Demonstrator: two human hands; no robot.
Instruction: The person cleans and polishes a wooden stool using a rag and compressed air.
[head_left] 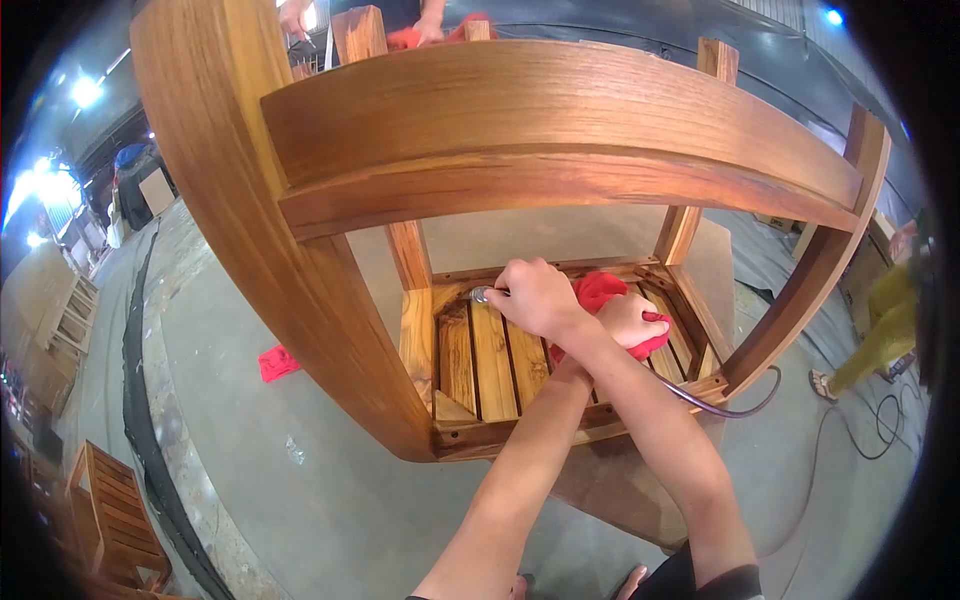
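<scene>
Arms crossed inside the upturned brown wooden chair (pixel 420 150)

Your right hand (pixel 535 298) grips a small metal tool (pixel 481 295) on its slatted seat; your left hand (pixel 630 318) clutches a red cloth (pixel 598 290).

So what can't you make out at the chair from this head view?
- Tool in right hand: only its tip shows, fist hides the rest.
- Left hand: right forearm crosses it; grip on red cloth unclear.
- Hose: far end hidden behind chair.

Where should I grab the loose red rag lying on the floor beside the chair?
Pinch the red rag at its bunched middle, coming straight down from above. It lies crumpled on the bare concrete floor, clear of the chair's leg, so nothing blocks a top approach.
</scene>
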